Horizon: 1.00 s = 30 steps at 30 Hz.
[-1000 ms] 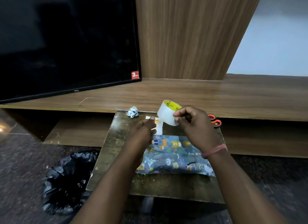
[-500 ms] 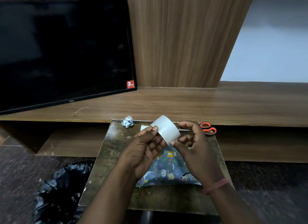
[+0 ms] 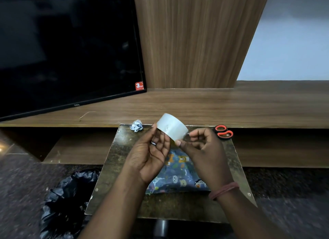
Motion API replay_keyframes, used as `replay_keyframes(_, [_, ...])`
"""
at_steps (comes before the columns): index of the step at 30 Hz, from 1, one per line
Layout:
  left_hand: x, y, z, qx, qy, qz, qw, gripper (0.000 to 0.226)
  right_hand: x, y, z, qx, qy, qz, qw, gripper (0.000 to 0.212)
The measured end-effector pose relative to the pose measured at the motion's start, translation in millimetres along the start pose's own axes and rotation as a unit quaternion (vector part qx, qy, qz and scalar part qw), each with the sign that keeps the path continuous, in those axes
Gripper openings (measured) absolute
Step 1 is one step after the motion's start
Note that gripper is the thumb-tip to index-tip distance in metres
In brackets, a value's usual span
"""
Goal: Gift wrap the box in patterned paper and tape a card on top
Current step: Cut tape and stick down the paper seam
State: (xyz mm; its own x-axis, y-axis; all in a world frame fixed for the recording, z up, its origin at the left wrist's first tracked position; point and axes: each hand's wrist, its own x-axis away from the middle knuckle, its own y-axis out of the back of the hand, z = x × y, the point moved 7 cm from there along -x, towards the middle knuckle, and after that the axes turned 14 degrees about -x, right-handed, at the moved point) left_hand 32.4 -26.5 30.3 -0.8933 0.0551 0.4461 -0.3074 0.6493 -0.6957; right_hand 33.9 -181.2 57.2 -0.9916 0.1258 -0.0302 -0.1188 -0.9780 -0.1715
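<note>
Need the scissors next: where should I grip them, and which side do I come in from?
Go for the orange handle loops, the only part of the scissors in plain view. They lie flat at the far right corner of the small table, beyond the right hand. Come from the right side and above, fingers into or around the loops. The blades cannot be made out.

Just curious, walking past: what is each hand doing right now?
Left hand: holds the tape roll up, fingers curled round it.
Right hand: pinches at the roll's lower edge, seemingly at the tape end.
</note>
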Motion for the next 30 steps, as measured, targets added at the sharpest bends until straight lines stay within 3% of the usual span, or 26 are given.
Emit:
replay_keyframes(4, [1.8,-0.3,3.5,0.006,-0.001,0.0,1.0,0.008,10.6,-7.1,-18.9,-0.122,-0.094,-0.029,0.988,0.031])
replay_keyframes(10, [7.4,-4.4,2.6,-0.026,-0.01,0.004,1.0,0.017,3.3,-5.0,-21.0,-0.225,-0.083,-0.084,0.967,0.02])
replay_keyframes(15, [7.5,-8.3,7.0,-0.024,-0.018,0.015,0.999,0.005,1.9,4.5,-9.8,-0.089,0.041,-0.126,0.987,0.005])
replay_keyframes(20, [9.2,-11.9,14.4,-0.01,-0.031,0.024,0.999,0.013,2.5,6.0,-3.0,-0.005,0.098,-0.127,0.987,0.01])
replay_keyframes(23, [9.7,-11.0,17.6,-0.01,-0.04,0.024,0.999,0.018,-0.2,6.3,-1.8,-0.014,0.079,-0.115,0.99,0.018])
replay_keyframes(30, [9.8,-10.1,21.9,-0.021,-0.055,0.038,0.998,0.016,-9.6,8.4,-4.3,-0.034,0.03,-0.08,0.996,0.011])
